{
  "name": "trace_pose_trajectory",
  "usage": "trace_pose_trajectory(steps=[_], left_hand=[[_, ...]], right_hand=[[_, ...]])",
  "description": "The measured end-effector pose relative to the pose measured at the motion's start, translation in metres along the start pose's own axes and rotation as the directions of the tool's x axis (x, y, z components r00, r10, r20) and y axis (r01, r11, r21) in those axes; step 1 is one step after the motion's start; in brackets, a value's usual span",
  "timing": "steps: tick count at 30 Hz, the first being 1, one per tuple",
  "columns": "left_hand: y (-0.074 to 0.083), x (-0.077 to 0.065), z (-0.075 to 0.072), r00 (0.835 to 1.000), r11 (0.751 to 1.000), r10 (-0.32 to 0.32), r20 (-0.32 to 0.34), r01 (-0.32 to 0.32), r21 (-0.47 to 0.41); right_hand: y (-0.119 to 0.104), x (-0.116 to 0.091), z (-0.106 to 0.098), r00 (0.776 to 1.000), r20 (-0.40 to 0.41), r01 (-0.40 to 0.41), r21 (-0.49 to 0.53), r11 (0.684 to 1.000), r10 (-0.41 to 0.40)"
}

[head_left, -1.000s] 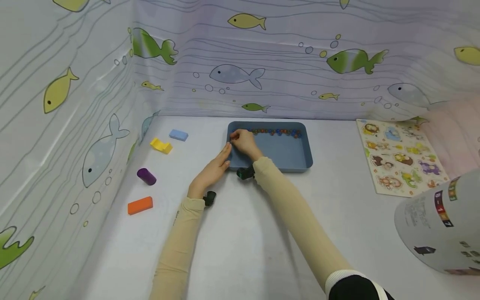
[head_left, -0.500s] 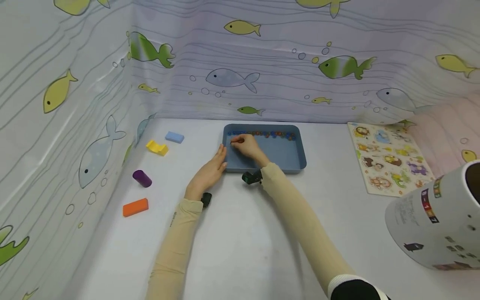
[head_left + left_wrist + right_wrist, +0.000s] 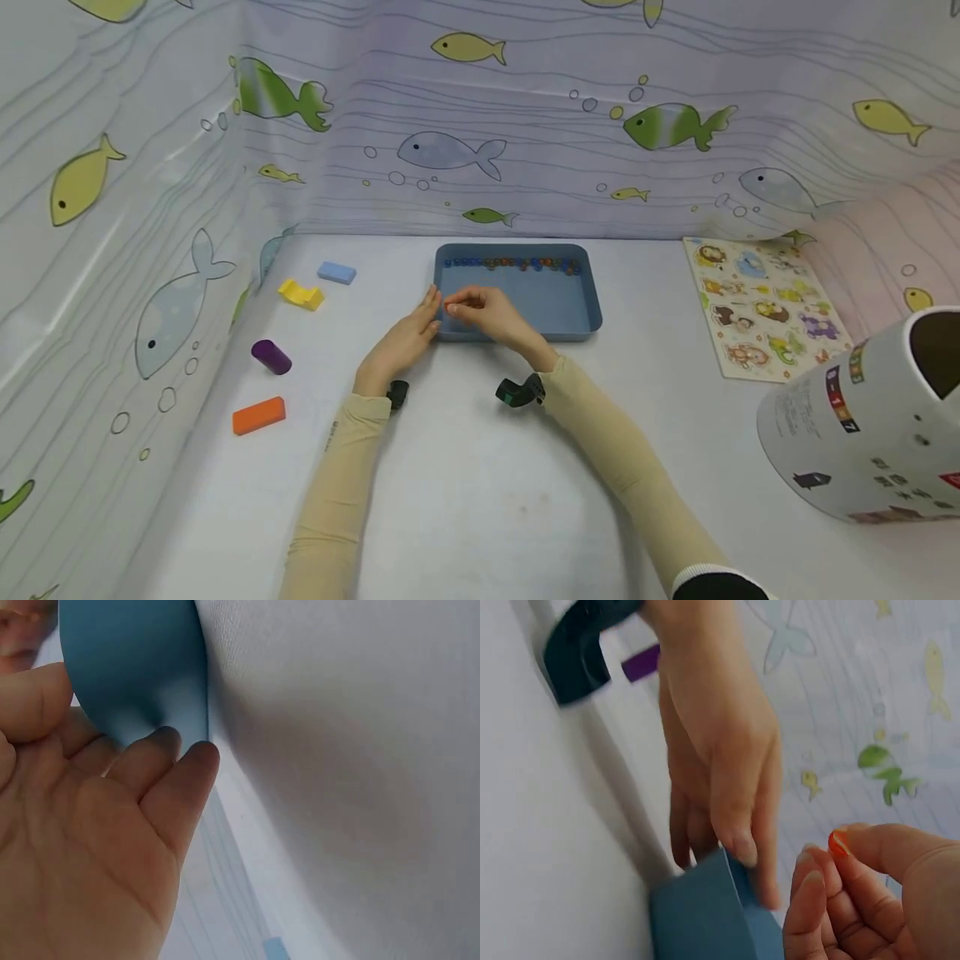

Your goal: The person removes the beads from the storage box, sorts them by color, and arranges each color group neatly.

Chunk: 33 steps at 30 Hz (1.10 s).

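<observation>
A blue-grey rectangular tray (image 3: 555,310) stands at the back of the white table. Along its far wall runs a row of several small blue and orange-brown marbles (image 3: 523,263). My left hand (image 3: 397,343) rests against the tray's left wall with its fingers extended; in the left wrist view, the fingertips (image 3: 201,761) touch the outer side of that wall. Over the tray's left part, my right hand (image 3: 495,317) pinches an orange marble (image 3: 840,842) with a pale swirl between thumb and finger. Most of that marble is hidden by the fingertips.
To the left lie a light blue block (image 3: 337,272), a yellow notched block (image 3: 302,294), a purple cylinder (image 3: 272,357) and an orange block (image 3: 258,416). At right are a sticker sheet (image 3: 765,310) and a large white drum (image 3: 847,442). A fish-patterned curtain (image 3: 540,192) borders the back.
My right hand has drawn back from the far left corner toward the tray's near side, uncovering the left end of the marble row. My left hand stays at the tray wall.
</observation>
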<state>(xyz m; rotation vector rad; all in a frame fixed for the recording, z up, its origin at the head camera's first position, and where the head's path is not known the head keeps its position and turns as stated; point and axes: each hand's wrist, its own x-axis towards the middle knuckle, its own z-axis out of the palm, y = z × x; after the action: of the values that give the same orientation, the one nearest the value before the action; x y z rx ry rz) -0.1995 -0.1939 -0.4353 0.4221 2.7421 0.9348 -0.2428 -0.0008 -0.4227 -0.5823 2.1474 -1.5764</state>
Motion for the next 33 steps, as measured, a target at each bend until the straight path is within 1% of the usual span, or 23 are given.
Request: trace_pose_trajectory(steps=[3, 5, 8, 10, 11, 14, 18, 23, 26, 28, 29, 31, 33], left_hand=[[0.000, -0.001, -0.001, 1.000, 1.000, -0.016, 0.001, 0.016, 0.009], [-0.003, -0.003, -0.002, 1.000, 1.000, -0.012, 0.002, 0.012, 0.007], [-0.007, -0.008, -0.004, 1.000, 1.000, 0.001, 0.006, -0.001, -0.007], [-0.009, -0.009, -0.004, 1.000, 1.000, 0.012, 0.008, -0.012, 0.001], [-0.010, -0.009, -0.004, 1.000, 1.000, 0.015, 0.006, -0.015, 0.005], [-0.009, -0.007, -0.004, 1.000, 1.000, 0.027, -0.004, -0.026, 0.016], [-0.006, -0.004, -0.003, 0.999, 0.998, 0.033, -0.017, -0.033, 0.044], [-0.004, -0.003, -0.002, 0.999, 0.994, 0.016, -0.029, -0.013, 0.109], [-0.004, -0.003, -0.002, 1.000, 0.993, 0.001, -0.031, 0.003, 0.121], [-0.003, -0.003, -0.002, 0.999, 0.993, -0.007, -0.031, 0.010, 0.120], [-0.003, -0.003, -0.002, 1.000, 0.993, -0.007, -0.030, 0.011, 0.121], [-0.003, -0.003, -0.002, 1.000, 0.993, -0.009, -0.028, 0.012, 0.119], [-0.003, -0.003, -0.001, 1.000, 0.994, -0.008, -0.026, 0.011, 0.113]], right_hand=[[0.003, -0.012, 0.010, 0.997, 0.066, 0.026, 0.039, 0.999, -0.029], [0.008, -0.018, 0.020, 0.992, 0.120, 0.037, 0.040, 0.999, -0.042], [0.017, -0.024, 0.035, 0.977, 0.209, 0.045, -0.017, 0.999, -0.041], [0.023, -0.027, 0.043, 0.965, 0.257, 0.065, -0.089, 0.994, -0.040], [0.025, -0.027, 0.046, 0.962, 0.268, 0.084, -0.129, 0.988, -0.047], [0.028, -0.028, 0.052, 0.960, 0.262, 0.160, -0.238, 0.958, -0.095], [0.029, -0.027, 0.057, 0.960, 0.224, 0.239, -0.337, 0.911, -0.169], [0.030, -0.022, 0.061, 0.955, 0.217, 0.282, -0.453, 0.846, -0.202], [0.030, -0.022, 0.062, 0.952, 0.228, 0.292, -0.481, 0.826, -0.204], [0.030, -0.022, 0.061, 0.951, 0.241, 0.292, -0.480, 0.827, -0.195], [0.029, -0.022, 0.060, 0.950, 0.250, 0.286, -0.469, 0.836, -0.185], [0.027, -0.023, 0.056, 0.950, 0.272, 0.265, -0.432, 0.862, -0.155], [0.024, -0.024, 0.049, 0.948, 0.298, 0.226, -0.377, 0.898, -0.114]])
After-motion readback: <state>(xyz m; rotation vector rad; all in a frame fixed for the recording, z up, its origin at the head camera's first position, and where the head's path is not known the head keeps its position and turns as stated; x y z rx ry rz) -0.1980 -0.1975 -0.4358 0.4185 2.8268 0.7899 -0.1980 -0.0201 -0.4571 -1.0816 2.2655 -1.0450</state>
